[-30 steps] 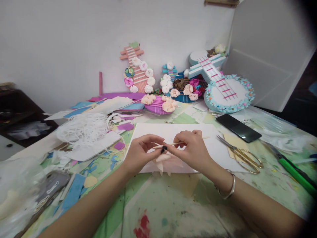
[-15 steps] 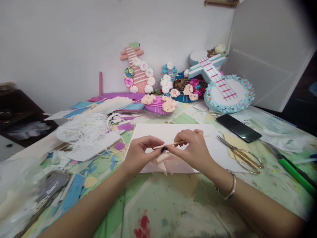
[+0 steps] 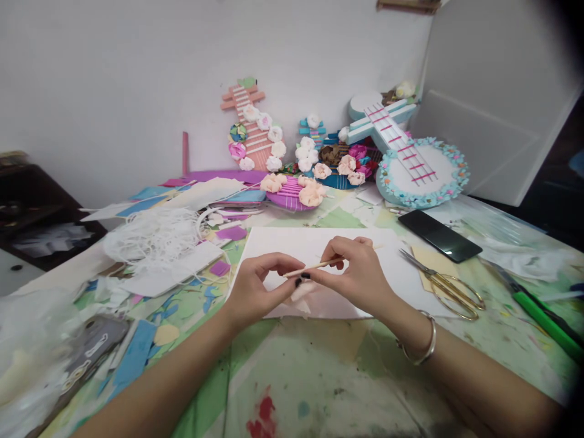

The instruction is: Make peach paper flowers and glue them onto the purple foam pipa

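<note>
A thin wooden stick (image 3: 317,266) lies across between my hands over a white sheet (image 3: 292,240). My right hand (image 3: 360,271) is closed on the stick, which runs through its fingers and comes out at the right. My left hand (image 3: 255,283) pinches at the stick's left end, its thumb close to the right thumb. Just below the thumbs is a pale peach, folded paper piece (image 3: 302,299). Whether it is fixed to the stick is hard to make out.
Gold-handled scissors (image 3: 449,291) lie right of the sheet, with a black phone (image 3: 440,235) behind and a green-handled cutting tool (image 3: 547,322) farther right. Tangled white string (image 3: 155,240) and paper scraps are at left. Flower-trimmed, guitar-like decorations (image 3: 258,137) stand at the back.
Both hands keep their grip and have shifted only slightly. The peach paper below the thumbs has moved a little and shows less than before.
</note>
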